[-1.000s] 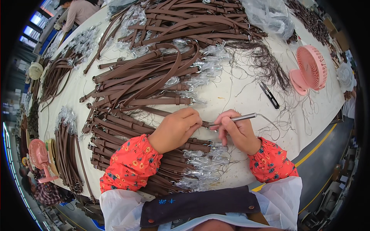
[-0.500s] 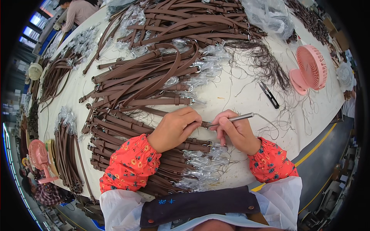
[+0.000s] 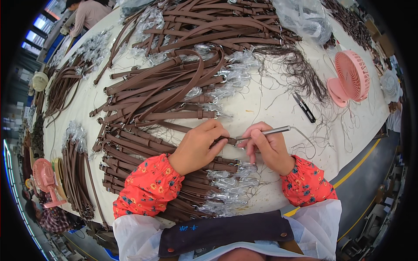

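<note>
My left hand (image 3: 197,147) pinches the end of a brown strap (image 3: 177,126) that runs back under the hand into the pile. Between thumb and fingers, my right hand (image 3: 273,153) grips a slim metal pen-shaped tool (image 3: 278,130) with a thin grey cord curving from its back end. The tool's front points left at the strap end, close to my left fingertips; whether it touches is too small to tell. Beneath my hands lies a row of brown straps (image 3: 130,150) with metal hooks in clear plastic wrap (image 3: 226,182) at their right ends.
Black thread snips (image 3: 305,108) lie right of the straps, near a tangle of dark threads (image 3: 300,65). A pink fan (image 3: 352,76) stands at the right, another pink fan (image 3: 43,178) at the left. More straps (image 3: 209,26) are heaped at the back. A person (image 3: 89,17) works far left.
The metal tool has shifted slightly to the right and up in my right hand. My left hand has moved a little, still pinching the strap.
</note>
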Demonstrator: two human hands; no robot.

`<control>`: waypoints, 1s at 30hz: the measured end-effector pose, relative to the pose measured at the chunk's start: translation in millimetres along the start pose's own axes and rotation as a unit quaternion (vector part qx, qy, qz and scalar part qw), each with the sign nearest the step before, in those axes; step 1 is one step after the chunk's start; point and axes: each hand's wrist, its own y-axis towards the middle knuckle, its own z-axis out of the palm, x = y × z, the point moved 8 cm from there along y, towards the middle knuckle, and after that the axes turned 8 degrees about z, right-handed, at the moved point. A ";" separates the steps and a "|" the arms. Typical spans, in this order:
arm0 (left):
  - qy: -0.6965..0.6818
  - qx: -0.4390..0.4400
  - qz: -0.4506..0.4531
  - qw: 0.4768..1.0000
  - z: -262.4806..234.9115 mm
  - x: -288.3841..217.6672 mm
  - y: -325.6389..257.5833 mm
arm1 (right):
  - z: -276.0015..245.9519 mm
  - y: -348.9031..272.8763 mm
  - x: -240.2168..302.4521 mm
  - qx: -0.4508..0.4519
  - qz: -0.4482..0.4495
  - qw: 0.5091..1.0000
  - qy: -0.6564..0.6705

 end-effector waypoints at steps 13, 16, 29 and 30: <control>0.027 0.020 -0.003 0.999 0.0 -1.4 2.2 | 2.0 1.8 -1.7 0.014 0.004 1.000 -0.009; 0.014 0.026 0.006 1.000 0.1 -1.4 1.5 | 2.0 1.5 -2.6 0.015 0.016 1.000 -0.009; 0.074 0.069 0.069 0.992 -3.1 -8.4 0.6 | -0.3 -2.3 -0.2 0.015 -0.019 1.000 0.013; 0.032 0.114 0.058 0.991 0.5 -7.3 -0.7 | -0.3 -2.8 1.4 0.021 -0.023 1.000 0.003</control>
